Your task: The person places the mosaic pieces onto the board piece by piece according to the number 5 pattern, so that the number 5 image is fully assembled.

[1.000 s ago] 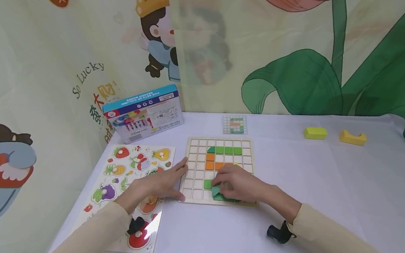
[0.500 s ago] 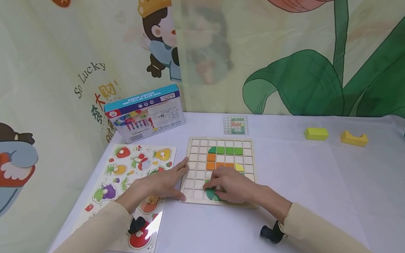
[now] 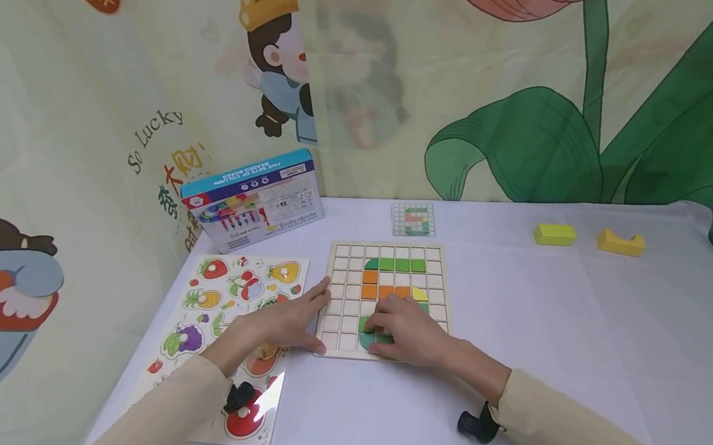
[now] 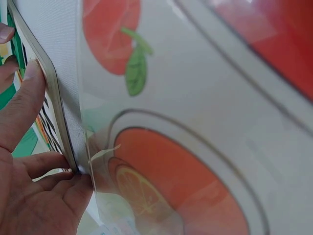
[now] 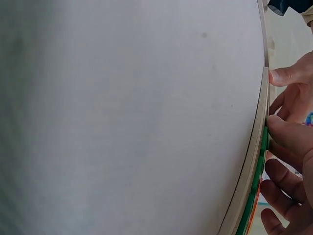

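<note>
A grid board (image 3: 336, 305) with raised cells lies on the white table. My left hand (image 3: 287, 321) rests against its left edge, fingers extended and thumb near the front corner. Over the front rows is my right hand (image 3: 407, 329), its fingertips touching the pieces there. By its thumb lies a dark green rounded-corner piece (image 3: 365, 340) in a front-row cell, with a light green square (image 3: 363, 324) behind it. Farther back sit orange squares (image 3: 369, 291), a yellow piece (image 3: 419, 294) and a row of green squares (image 3: 401, 264). The right hand hides part of the front rows.
A fruit puzzle board (image 3: 225, 345) lies under the left forearm. Behind it stands a printed box (image 3: 256, 200). A small pattern card (image 3: 413, 220) lies beyond the grid. A yellow-green block (image 3: 555, 234) and a notched yellow block (image 3: 620, 243) stand at the back right.
The right hand moved left with the rounded dark green piece, which went from tilted to lying in the front-row cell. The hand then shifted slightly right. The left hand stayed at the board's edge.
</note>
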`<state>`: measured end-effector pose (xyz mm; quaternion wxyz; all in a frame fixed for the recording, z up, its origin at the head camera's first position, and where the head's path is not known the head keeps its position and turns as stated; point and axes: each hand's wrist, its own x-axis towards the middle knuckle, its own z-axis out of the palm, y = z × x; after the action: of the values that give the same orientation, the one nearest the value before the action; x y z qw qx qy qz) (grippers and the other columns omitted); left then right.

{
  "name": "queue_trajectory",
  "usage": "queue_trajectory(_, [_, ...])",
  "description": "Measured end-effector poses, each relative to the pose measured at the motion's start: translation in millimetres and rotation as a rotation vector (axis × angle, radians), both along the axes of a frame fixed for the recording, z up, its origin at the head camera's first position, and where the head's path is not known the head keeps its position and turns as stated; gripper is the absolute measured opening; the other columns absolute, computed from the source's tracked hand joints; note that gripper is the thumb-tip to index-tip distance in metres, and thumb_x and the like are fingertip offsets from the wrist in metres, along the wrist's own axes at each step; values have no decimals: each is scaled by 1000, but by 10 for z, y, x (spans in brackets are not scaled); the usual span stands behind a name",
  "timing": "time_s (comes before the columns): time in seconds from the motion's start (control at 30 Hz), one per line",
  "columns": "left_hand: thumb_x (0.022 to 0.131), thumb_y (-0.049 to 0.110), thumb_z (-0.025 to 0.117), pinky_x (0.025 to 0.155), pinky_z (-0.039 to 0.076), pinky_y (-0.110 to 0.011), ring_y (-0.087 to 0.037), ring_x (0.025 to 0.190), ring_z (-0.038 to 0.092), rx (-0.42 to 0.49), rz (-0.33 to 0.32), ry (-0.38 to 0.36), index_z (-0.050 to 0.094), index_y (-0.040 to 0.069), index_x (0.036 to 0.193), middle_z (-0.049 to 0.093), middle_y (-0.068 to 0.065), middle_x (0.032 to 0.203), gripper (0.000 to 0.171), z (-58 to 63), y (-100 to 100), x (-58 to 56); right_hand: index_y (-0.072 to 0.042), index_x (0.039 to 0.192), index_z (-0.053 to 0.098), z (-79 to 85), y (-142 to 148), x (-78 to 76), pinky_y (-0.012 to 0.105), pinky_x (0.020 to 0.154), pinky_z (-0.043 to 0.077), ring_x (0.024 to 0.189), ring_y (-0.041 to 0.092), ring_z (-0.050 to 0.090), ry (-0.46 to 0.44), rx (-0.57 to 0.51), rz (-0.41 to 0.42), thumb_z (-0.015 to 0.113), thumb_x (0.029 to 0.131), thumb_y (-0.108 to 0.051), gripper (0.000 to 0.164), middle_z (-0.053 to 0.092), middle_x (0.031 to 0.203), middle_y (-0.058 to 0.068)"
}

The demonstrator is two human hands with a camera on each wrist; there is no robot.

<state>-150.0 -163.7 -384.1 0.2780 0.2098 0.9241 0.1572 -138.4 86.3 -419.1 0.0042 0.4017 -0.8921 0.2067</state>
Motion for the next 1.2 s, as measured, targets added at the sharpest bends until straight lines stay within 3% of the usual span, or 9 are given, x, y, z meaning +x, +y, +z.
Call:
queue_trajectory(0.8, [82, 36, 77, 117, 32, -42, -25, 151, 16, -13, 13, 0, 21, 10, 155, -3, -1, 166, 96, -16, 0, -26, -21, 90, 77, 6, -35, 78, 24, 72, 32, 86, 9, 47, 34, 4, -68, 80, 78, -28, 14, 62, 86, -8])
queue_trajectory(1.2, [82, 36, 77, 117, 33, -41, -24, 151, 16, -15, 3, 3, 21, 11, 155, -3, -1, 166, 96, -29, 1, -34, -21, 90, 77, 4, 7, 111, 27, 73, 38, 85, 10, 48, 44, 38, -102, 80, 78, -28, 15, 61, 86, -9])
